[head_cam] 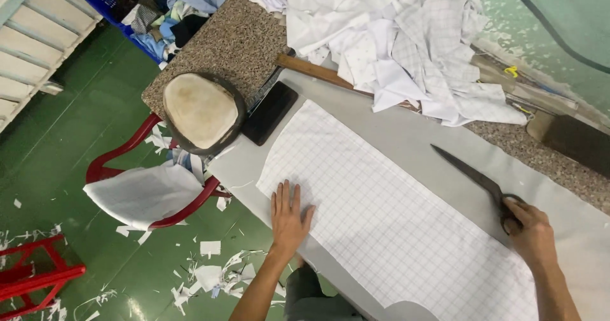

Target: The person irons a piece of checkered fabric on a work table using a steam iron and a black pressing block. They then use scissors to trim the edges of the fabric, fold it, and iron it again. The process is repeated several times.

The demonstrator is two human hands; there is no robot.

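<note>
While your left hand (289, 218) lies flat, fingers spread, on the checked white fabric (387, 222) near the tabletop's (406, 130) front edge, your right hand (530, 232) grips the handles of dark, long-bladed scissors (473, 178) just beyond the cloth's far edge. Crumpled white cloth (394, 41) crowds the far side; bare grey surface lies between.

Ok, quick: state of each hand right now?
Left hand: open, flat on the checked fabric.
Right hand: closed on the scissors handles.

Left hand (289, 218) lies flat, fingers spread; right hand (530, 231) curls in a grip.
</note>
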